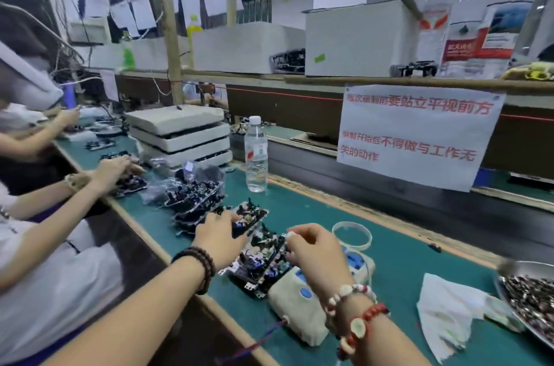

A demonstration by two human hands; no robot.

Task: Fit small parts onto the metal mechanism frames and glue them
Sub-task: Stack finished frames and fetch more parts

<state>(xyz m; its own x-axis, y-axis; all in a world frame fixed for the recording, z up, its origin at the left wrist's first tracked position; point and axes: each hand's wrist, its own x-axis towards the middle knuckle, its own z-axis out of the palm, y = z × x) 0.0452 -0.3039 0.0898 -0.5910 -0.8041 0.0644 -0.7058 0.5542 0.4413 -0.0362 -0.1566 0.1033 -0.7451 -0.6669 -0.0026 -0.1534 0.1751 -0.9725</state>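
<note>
A row of dark metal mechanism frames [257, 257], each a flat black plate crowded with small black, silver and blue parts, lies on the green bench mat [398, 248] just in front of the person. The row's long axis runs from the near edge of the bench away and a little to the right, toward a clear plastic water bottle [255, 154]. The left hand [220, 238], with a dark bead bracelet at its wrist, rests on the farthest frame with fingers curled over its near edge. The right hand [314, 245] hovers over the middle frames, thumb and forefinger pinched on a small white part [290, 234]; what it is cannot be told. A beige and blue plastic device [296, 296] touches the row's right side. A crumpled white tissue [446, 311] and a metal dish of small shiny parts [530, 296] lie to the right.
</note>
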